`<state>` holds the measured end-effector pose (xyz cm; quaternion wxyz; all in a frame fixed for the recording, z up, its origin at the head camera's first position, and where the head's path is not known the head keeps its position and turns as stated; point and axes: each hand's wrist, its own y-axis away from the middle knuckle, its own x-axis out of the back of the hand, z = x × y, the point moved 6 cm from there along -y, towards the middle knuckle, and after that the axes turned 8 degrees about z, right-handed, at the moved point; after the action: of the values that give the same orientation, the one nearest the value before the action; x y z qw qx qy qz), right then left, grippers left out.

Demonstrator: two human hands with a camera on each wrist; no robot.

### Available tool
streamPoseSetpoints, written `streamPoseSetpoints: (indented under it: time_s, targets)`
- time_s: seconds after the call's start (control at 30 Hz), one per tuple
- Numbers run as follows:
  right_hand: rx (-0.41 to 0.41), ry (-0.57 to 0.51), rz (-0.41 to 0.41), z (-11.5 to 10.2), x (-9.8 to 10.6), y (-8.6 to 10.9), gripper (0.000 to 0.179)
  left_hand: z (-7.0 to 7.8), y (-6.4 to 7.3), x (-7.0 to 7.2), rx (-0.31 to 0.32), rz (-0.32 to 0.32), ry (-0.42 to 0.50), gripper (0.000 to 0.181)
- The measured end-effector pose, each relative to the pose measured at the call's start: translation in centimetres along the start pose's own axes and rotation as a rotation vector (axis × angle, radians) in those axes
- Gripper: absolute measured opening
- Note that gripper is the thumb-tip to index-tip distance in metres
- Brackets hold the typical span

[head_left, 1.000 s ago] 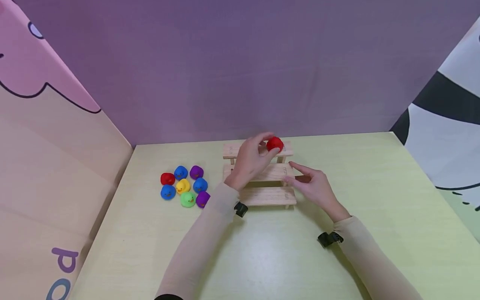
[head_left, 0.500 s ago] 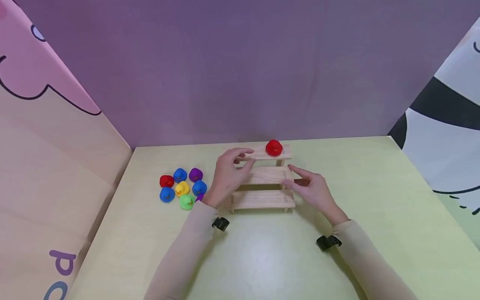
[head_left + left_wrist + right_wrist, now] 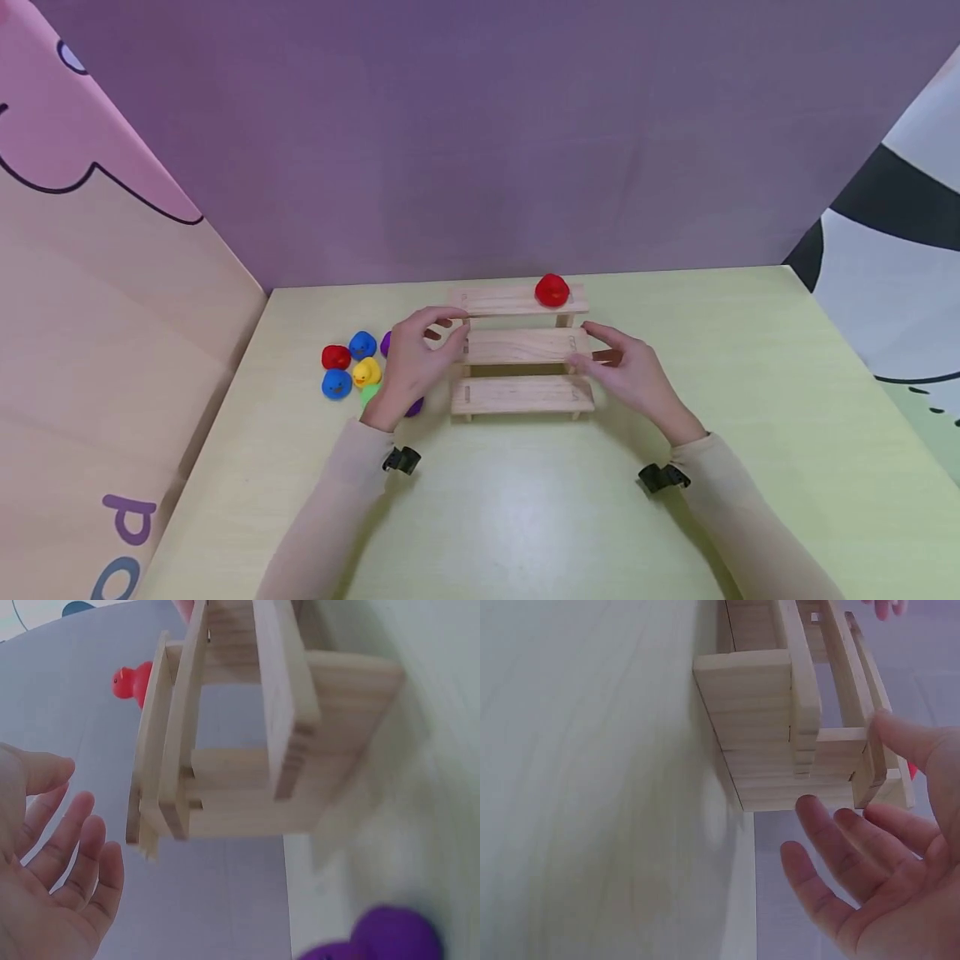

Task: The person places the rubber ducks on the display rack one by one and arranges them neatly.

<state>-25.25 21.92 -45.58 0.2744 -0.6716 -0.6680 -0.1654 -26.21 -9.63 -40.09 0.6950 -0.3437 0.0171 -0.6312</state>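
Observation:
A three-tier wooden display rack (image 3: 525,346) stands near the back of the table, its shelves rising like steps. Toward the right of its top shelf sits a red rubber duck (image 3: 552,292). My right hand (image 3: 630,375) holds the right end of the middle shelf, thumb at the front edge and index finger at the back. At the opposite end, my left hand (image 3: 416,358) hovers beside the rack with loosely bent fingers and nothing in them; the left wrist view shows a gap between fingers (image 3: 75,847) and wood.
Left of the rack lies a cluster of rubber ducks: red (image 3: 335,357), blue (image 3: 337,384), yellow (image 3: 367,372), green (image 3: 371,393) and purple (image 3: 415,407) ones, partly covered by the left hand. A purple wall (image 3: 525,150) rises behind the table (image 3: 525,500).
My left hand has let go of the red duck on the top shelf and drawn back leftward to the rack's left end. The right hand keeps its place.

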Motion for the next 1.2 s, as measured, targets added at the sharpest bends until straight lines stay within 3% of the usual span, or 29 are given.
streamPoseSetpoints:
  time_s: [0.2,0.4,0.87,1.2]
  targets:
    - [-0.017,-0.003,0.008,0.3,0.0,0.1,0.072,-1.2,0.9,2.2,0.065,0.006,-0.07,0.023]
    - [-0.026,-0.002,0.018,0.6,0.0,0.2,0.072,-2.7,1.6,4.9,0.106,0.043,-0.073,0.021]
    - [-0.033,-0.073,0.019,0.4,-0.6,0.3,0.07,-7.1,3.9,11.6,0.224,0.126,-0.176,0.023]
    - [-0.049,-0.081,0.014,0.5,-0.8,0.5,0.072,-9.8,5.8,14.5,0.316,0.161,-0.259,0.024]
